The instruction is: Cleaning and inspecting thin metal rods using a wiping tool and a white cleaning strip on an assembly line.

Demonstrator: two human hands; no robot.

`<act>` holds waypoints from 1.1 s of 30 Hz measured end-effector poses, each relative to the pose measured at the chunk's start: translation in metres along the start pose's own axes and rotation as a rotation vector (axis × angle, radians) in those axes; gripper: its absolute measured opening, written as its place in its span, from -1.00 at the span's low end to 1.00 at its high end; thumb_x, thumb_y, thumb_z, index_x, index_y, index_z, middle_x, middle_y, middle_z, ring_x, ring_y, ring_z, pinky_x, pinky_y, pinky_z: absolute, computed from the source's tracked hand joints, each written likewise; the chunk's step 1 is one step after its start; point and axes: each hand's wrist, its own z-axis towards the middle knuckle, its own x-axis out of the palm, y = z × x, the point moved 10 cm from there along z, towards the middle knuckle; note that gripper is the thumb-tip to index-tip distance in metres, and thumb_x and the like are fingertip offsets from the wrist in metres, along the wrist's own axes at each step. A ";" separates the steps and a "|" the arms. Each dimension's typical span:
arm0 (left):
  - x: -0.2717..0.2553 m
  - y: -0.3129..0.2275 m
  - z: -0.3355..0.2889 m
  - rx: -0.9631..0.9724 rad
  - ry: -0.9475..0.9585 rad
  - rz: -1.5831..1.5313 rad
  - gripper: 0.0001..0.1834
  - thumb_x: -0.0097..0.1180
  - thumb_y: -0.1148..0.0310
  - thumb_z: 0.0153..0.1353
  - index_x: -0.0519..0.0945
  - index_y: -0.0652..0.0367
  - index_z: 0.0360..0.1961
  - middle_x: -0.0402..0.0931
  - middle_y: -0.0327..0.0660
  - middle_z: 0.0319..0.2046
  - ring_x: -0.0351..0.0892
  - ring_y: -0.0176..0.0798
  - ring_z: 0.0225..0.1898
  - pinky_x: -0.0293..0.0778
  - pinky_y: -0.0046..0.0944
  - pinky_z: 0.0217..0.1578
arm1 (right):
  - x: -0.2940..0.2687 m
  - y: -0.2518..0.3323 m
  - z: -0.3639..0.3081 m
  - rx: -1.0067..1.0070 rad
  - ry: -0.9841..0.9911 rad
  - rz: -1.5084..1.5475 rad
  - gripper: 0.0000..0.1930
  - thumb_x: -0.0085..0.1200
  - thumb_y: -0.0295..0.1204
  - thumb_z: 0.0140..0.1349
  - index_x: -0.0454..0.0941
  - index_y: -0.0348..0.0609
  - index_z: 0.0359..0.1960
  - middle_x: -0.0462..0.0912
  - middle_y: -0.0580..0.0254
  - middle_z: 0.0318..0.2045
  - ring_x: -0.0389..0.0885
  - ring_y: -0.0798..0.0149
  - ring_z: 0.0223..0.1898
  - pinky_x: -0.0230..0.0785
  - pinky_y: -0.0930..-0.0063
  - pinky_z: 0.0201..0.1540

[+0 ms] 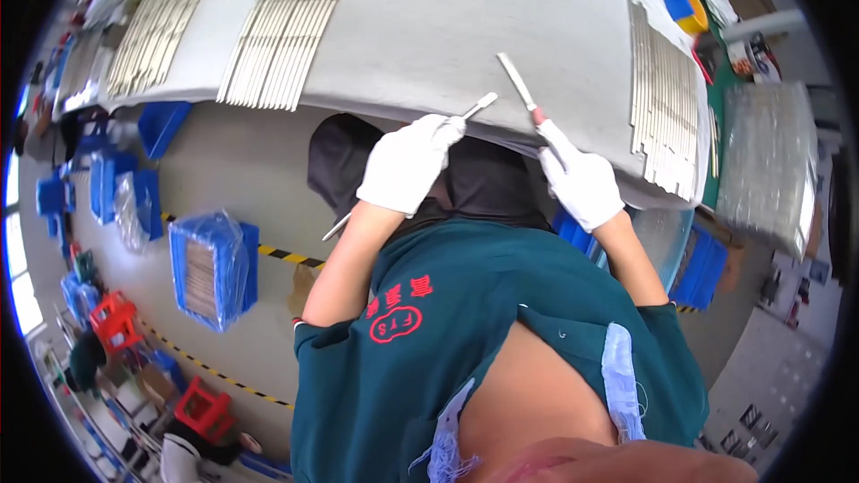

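My left hand (401, 165), in a white glove, is closed around a slim silver metal rod (480, 106). The rod's wider tip points up toward the table, and a thin pointed end (336, 227) shows beyond my wrist, seemingly the same piece. In my right hand (583, 186), also gloved but with a bare fingertip showing, is a flat silver metal strip (515, 80). It tilts up and left over the table's near edge, its lower part hidden by the fingers. The two pieces are apart. Their exact kind cannot be made out.
Rows of similar metal strips lie on the grey-covered table (429, 27): two groups at left (282, 27) (165, 22), one at right (662, 98). A plastic-wrapped stack (765, 161) stands far right. On the floor at left are a bagged blue crate (213, 268) and red stools (204, 407).
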 end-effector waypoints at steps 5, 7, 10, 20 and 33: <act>0.022 0.017 0.000 -0.353 0.258 -0.373 -0.74 -0.02 0.37 0.17 0.53 0.04 -0.10 0.52 -0.26 -0.33 0.55 -0.25 -0.42 0.48 -0.29 -0.40 | -0.011 0.008 -0.012 -0.094 -0.046 -0.049 -0.47 -0.05 -0.33 0.21 0.23 0.10 0.26 0.46 0.15 -0.77 0.45 0.10 -0.77 0.30 0.25 -0.68; 0.017 0.016 0.002 -0.368 0.225 -0.332 -0.76 -0.05 0.35 0.20 0.53 0.05 -0.11 0.53 -0.28 -0.28 0.56 -0.26 -0.35 0.49 -0.31 -0.35 | -0.010 0.015 -0.017 -0.133 0.002 -0.077 -0.48 -0.05 -0.31 0.22 0.25 0.24 0.25 0.42 0.10 -0.79 0.47 0.06 -0.74 0.34 0.24 -0.60; 0.004 0.001 0.004 -0.096 0.081 -0.109 -0.77 -0.05 0.36 0.19 0.54 0.05 -0.13 0.53 -0.29 -0.26 0.55 -0.26 -0.29 0.49 -0.33 -0.33 | -0.015 0.026 -0.022 -0.198 0.005 -0.057 -0.48 0.00 -0.34 0.19 0.29 0.23 0.23 0.35 0.16 -0.83 0.42 0.10 -0.78 0.29 0.27 -0.66; -0.006 0.001 0.003 -0.221 0.005 -0.099 -0.81 -0.01 0.33 0.17 0.58 -0.03 -0.20 0.55 -0.36 -0.27 0.56 -0.31 -0.34 0.47 -0.33 -0.43 | -0.007 0.037 -0.010 -0.219 0.064 -0.208 -0.44 -0.06 -0.38 0.19 0.21 0.28 0.27 0.39 0.33 -0.80 0.38 0.26 -0.82 0.20 0.39 -0.75; -0.008 0.006 0.002 -0.281 -0.051 -0.145 -0.83 -0.02 0.31 0.20 0.58 -0.03 -0.24 0.56 -0.33 -0.38 0.56 -0.25 -0.42 0.45 -0.32 -0.47 | -0.012 0.031 -0.020 -0.216 0.059 -0.232 -0.48 -0.04 -0.40 0.18 0.29 0.23 0.22 0.36 0.30 -0.84 0.37 0.25 -0.83 0.22 0.39 -0.75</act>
